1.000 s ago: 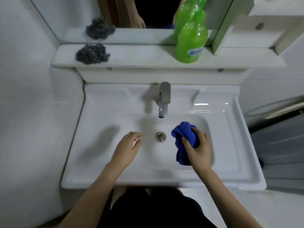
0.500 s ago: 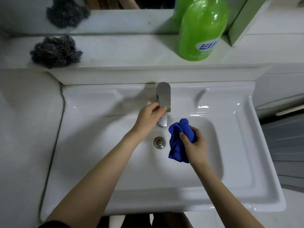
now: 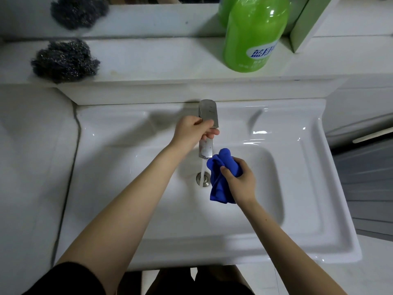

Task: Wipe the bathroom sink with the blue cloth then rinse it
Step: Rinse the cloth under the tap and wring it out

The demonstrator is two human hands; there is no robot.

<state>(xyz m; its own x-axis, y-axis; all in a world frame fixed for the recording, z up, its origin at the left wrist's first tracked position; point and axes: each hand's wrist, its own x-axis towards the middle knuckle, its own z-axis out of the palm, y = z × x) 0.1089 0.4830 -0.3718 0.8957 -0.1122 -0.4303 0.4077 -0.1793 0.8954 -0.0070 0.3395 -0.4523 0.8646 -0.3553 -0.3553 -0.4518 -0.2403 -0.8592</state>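
The white bathroom sink fills the middle of the head view. My left hand is wrapped around the steel faucet at its lever. A thin stream of water falls from the spout onto the metal drain. My right hand grips the bunched blue cloth just right of the stream, over the basin. Part of the cloth hangs below my fingers.
On the white shelf behind the sink lies a grey steel-wool scourer at the left and stands a green detergent bottle at the right. A mirror above reflects both. A white wall is on the left.
My left hand rose from the basin to the faucet and closed on it; water now runs. My right hand with the cloth moved up beside the spout. The camera leaned closer.
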